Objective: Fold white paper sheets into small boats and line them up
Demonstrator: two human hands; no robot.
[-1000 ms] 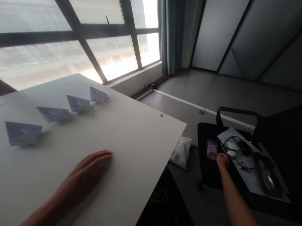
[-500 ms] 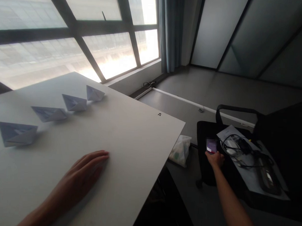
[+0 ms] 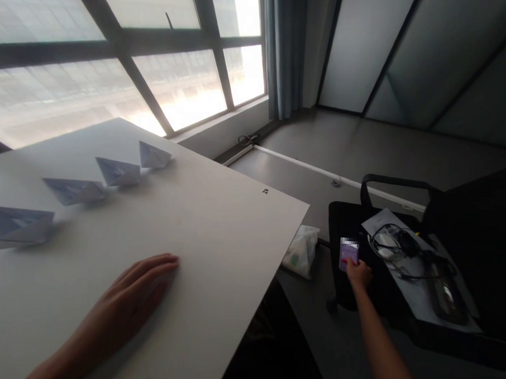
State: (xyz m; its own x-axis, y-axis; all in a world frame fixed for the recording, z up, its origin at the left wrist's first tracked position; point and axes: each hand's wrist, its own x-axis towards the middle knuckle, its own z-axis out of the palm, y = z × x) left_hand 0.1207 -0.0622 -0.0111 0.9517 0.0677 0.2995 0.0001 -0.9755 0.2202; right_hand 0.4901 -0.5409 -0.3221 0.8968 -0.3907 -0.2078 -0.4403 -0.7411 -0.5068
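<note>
My left hand [image 3: 135,293] lies on the white table [image 3: 218,227], its fingers stretched out and close together, with nothing in it. Several folded white paper boats stand in a slanting row beyond it; the nearest paper boat [image 3: 20,227] is at the left edge and the farthest paper boat [image 3: 154,155] is near the window side. Off to the right, my right hand [image 3: 360,274] grips the lower end of a smartphone [image 3: 349,250] over the black chair seat. The thumb is at the lit purple screen; the fingers under the phone are hidden.
On the office chair [image 3: 339,221], right of the phone, lie a paper sheet [image 3: 424,303], tangled black cables [image 3: 395,246] and a dark glossy object [image 3: 447,296]. A plastic bag [image 3: 303,253] sits on the floor between table and chair. Windows [image 3: 177,85] line the far left.
My right hand and the smartphone have shifted slightly left and down, and more of the screen shows. My left hand rests on the table as before. The whole view has drifted a little.
</note>
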